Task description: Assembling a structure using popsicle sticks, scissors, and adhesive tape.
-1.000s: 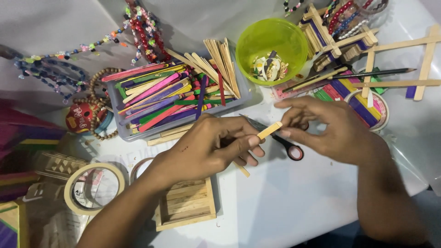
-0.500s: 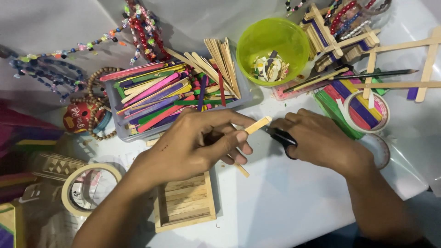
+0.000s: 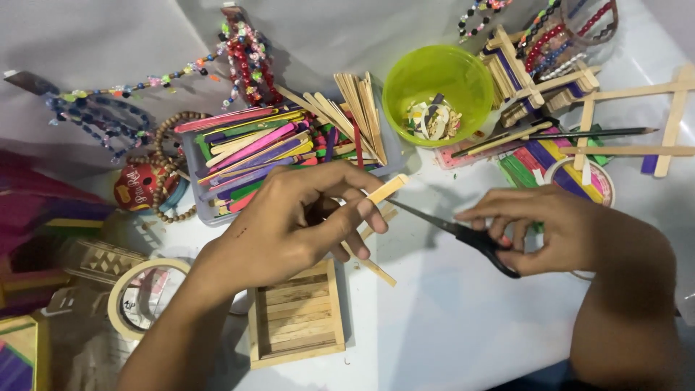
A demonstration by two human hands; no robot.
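My left hand (image 3: 289, 224) pinches a plain wooden craft stick (image 3: 387, 188) between thumb and fingers, its free end pointing up and right. My right hand (image 3: 557, 228) grips black-handled scissors (image 3: 463, 233), with the thin blades reaching left toward the stick's end. Whether the blades touch the stick I cannot tell. A second bare stick (image 3: 373, 264) lies on the white table under my left hand. Just below it sits a small square tray made of sticks (image 3: 295, 315).
A clear box of coloured sticks (image 3: 260, 152) and a fan of plain sticks (image 3: 358, 108) lie behind my hands. A green bowl of scraps (image 3: 438, 90), bead strings (image 3: 246, 51), stick frames (image 3: 630, 119), a pencil (image 3: 579, 134) and a tape roll (image 3: 141, 297) surround them.
My right hand has slid right and down, drawing the scissors back from the stick. My left hand has kept the stick and moved little.
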